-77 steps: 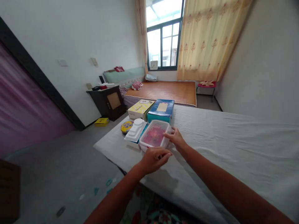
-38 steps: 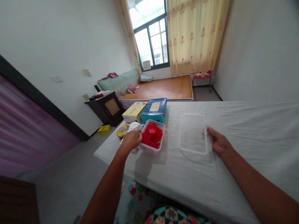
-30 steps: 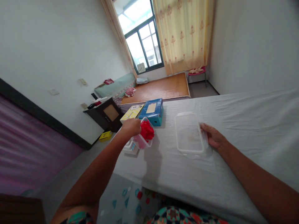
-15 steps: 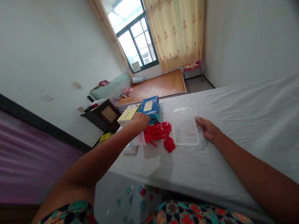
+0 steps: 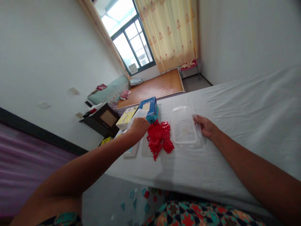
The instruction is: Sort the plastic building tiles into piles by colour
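Note:
My left hand (image 5: pixel 139 126) is closed on a translucent plastic box (image 5: pixel 141 113), tipped beside the cardboard boxes and partly hidden by the hand. Just to its right, a heap of red toothed plastic pieces (image 5: pixel 158 135) lies spread on the white cloth. Farther right a clear rectangular lid (image 5: pixel 184 127) with a pale rim rests flat. Fingers of my right hand (image 5: pixel 207 126) are closed on the lid's right edge.
Behind the heap stand a blue box (image 5: pixel 150 106) and a yellow-and-white box (image 5: pixel 127 117). A flat white-and-blue item (image 5: pixel 131 152) lies below my left forearm. White cloth (image 5: pixel 235 119) covers the table. Beyond are a dark cabinet (image 5: pixel 105 117) and a low bed (image 5: pixel 160 86).
The translucent box has been raised and tipped back, away from the heap. More red pieces now lie on the cloth, spreading nearer to me. My right hand stays at the lid.

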Available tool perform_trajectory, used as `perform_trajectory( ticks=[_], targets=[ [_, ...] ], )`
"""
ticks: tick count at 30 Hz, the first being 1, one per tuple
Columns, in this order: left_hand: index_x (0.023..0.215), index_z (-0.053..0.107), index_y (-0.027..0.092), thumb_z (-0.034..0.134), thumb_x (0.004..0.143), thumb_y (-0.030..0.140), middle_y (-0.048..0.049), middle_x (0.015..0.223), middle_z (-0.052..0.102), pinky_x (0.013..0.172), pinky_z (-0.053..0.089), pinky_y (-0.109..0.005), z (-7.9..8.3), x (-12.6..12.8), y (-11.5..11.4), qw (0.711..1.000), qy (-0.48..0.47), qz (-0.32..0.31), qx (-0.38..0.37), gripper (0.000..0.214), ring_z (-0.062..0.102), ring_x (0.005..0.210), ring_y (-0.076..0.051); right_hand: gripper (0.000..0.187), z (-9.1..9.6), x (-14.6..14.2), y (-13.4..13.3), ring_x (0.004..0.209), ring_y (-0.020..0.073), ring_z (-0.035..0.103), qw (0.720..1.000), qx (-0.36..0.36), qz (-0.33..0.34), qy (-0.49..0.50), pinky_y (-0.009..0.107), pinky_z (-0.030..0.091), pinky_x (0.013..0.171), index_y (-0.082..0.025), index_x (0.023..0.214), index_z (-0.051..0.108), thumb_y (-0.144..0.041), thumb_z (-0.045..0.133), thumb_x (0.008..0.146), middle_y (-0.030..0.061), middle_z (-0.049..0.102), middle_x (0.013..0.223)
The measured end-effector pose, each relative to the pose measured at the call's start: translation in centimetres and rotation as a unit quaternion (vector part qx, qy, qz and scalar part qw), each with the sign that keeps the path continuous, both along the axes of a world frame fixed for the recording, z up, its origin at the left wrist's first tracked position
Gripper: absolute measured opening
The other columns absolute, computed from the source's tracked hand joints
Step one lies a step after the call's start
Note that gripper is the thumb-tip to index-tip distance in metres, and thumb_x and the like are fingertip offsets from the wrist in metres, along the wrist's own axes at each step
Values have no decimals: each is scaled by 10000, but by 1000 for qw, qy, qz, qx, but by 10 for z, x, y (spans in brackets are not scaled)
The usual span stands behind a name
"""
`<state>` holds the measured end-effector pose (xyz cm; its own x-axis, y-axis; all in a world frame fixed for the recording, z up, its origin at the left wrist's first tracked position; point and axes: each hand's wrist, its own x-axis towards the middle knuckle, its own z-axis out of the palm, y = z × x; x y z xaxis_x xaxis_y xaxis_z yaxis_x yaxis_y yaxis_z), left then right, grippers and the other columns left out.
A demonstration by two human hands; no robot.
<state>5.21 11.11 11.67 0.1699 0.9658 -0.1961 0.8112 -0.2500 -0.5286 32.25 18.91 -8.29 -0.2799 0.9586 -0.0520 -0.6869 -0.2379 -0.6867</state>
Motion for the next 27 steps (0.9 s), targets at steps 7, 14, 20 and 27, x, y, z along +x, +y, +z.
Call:
perform_trajectory(
  ticks=[7,14,20,27],
  targets=[
    [995,650,-3,348,876,5,-235,947,639,706,497,-379,11,-12,-22,997,47,-3,65,325,665,912,-315,232,1,2,0,493,82,558,1000,11,-16,-4,179,510,479,-188,778,674,-203,834,611,-41,652,622],
    [1349,474,178,331,954,251,-153,1185,635,863,467,-392,37,-25,-23,970,-101,13,222,426,641,1029,-294,95,5,43,17,498,121,593,986,-19,-150,66,231,530,480,-211,784,677,-268,728,727,-24,673,622],
    [1298,536,195,393,928,249,-89,1056,717,848,478,-298,-49,23,22,945,-304,8,121,401,670,979,-223,90,-1,92,30,617,123,666,958,-19,-259,118,235,581,612,-233,804,682,-242,598,837,-28,712,692],
    [1303,528,146,393,946,252,-72,814,710,650,513,-243,-136,74,35,848,-526,53,-33,395,680,675,-152,71,12,73,22,546,149,652,984,-71,-150,63,252,583,534,-179,830,691,-201,630,803,17,718,675]
  ],
)
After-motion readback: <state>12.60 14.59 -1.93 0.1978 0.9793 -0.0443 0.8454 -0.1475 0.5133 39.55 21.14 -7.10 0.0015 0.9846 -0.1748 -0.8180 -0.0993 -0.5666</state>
